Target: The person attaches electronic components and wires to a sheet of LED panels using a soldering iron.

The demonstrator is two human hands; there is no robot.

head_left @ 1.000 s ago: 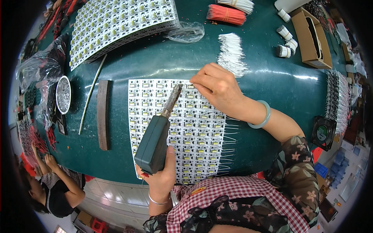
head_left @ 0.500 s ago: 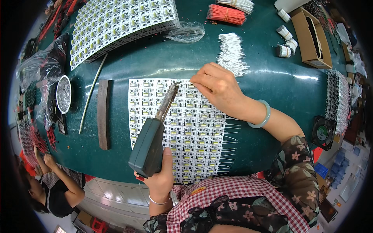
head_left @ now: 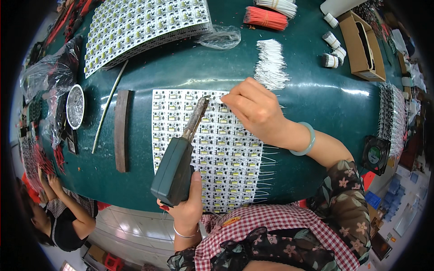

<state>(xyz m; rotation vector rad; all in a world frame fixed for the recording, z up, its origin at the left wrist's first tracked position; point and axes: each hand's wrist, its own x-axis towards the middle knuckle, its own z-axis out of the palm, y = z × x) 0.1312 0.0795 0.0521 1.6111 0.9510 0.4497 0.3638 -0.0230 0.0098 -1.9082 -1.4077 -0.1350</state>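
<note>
My left hand (head_left: pixel 187 210) grips a dark green soldering gun (head_left: pixel 178 162) by its handle. Its metal tip points up and right, onto the top edge of a white panel of small circuit boards (head_left: pixel 226 153) lying on the green table (head_left: pixel 316 90). My right hand (head_left: pixel 253 110), with a pale green bangle on the wrist, pinches a thin white wire at the panel's top edge, right beside the tip. Soldered white wires stick out along the panel's right side.
A pile of white wires (head_left: pixel 270 63) lies just above my right hand. A second board panel (head_left: pixel 140 27), red wires (head_left: pixel 266 18), a cardboard box (head_left: pixel 361 40), a wooden bar (head_left: pixel 121 128), a solder tin (head_left: pixel 75 106) and a small fan (head_left: pixel 375 156) ring the work. Another person (head_left: pixel 58 217) sits at lower left.
The soldering gun's tip has moved slightly left and up along the panel's top edge. My right hand has shifted with it, holding a wire at the tip.
</note>
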